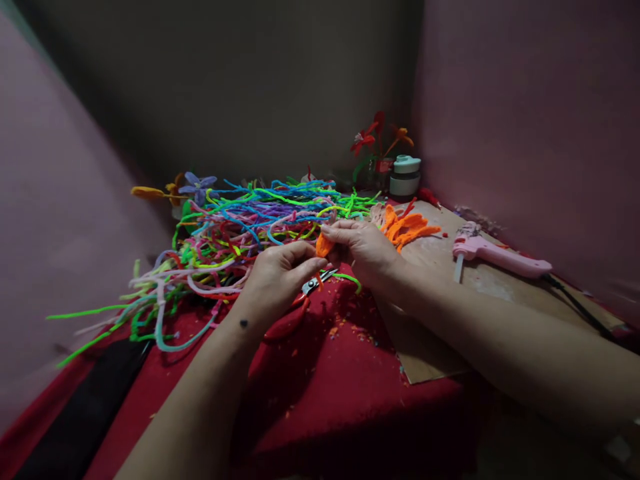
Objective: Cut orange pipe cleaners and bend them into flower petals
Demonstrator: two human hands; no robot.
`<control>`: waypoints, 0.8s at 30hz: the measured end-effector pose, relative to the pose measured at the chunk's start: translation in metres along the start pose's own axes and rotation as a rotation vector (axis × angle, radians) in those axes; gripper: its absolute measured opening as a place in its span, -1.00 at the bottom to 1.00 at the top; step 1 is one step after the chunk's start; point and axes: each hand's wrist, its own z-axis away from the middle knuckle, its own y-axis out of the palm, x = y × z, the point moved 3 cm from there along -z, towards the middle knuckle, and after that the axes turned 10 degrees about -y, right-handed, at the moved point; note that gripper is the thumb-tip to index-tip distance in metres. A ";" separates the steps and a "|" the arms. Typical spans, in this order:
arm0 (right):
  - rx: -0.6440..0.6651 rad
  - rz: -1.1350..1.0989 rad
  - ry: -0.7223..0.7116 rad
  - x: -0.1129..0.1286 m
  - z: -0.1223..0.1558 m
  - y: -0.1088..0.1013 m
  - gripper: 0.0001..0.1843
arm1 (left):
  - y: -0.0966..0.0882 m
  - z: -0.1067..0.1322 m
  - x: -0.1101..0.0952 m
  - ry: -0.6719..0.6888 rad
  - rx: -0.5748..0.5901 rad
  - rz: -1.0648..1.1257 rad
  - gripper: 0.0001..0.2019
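Red cloth [320,407] — left hand [277,277] partly covers scissors [312,285], pipe cleaners [277,215].

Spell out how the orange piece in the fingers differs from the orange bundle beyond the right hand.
Hold: the orange piece is pinched by the left hand and right hand; the orange bundle lies unheld.
Shape: the orange piece looks compact and rounded; the orange bundle has several long, spread pieces.
Shared: both are bright orange.

There was room to pass low over the near part of the red tablecloth [325,393]. Beyond, heaped pipe cleaners [270,212] blocked the left, a pink glue gun [510,256] the right.
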 end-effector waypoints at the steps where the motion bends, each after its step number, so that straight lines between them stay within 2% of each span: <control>1: -0.007 -0.006 -0.004 0.000 0.000 0.000 -0.77 | 0.001 0.000 -0.001 0.000 0.016 0.026 -0.77; 6: -0.048 -0.082 -0.026 -0.002 0.002 0.002 -0.76 | 0.001 0.000 0.001 -0.090 0.092 0.157 -0.78; 10: -0.019 -0.112 -0.023 -0.004 0.001 0.003 -0.73 | 0.000 -0.001 0.004 -0.163 0.138 0.259 -0.79; 16: 0.126 -0.139 0.043 -0.010 0.005 0.009 -0.76 | -0.004 -0.001 0.003 -0.230 0.040 0.401 -0.78; 20: 0.125 -0.045 0.000 -0.006 0.009 0.013 -0.82 | -0.010 0.000 0.005 -0.306 0.077 0.350 -0.78; 22: 0.116 0.029 -0.034 0.000 0.010 0.014 -0.82 | -0.018 0.000 0.008 -0.307 0.036 0.363 -0.79; 24: 0.127 0.086 -0.032 0.004 0.012 0.016 -0.79 | -0.028 -0.001 0.011 -0.247 -0.038 0.471 -0.77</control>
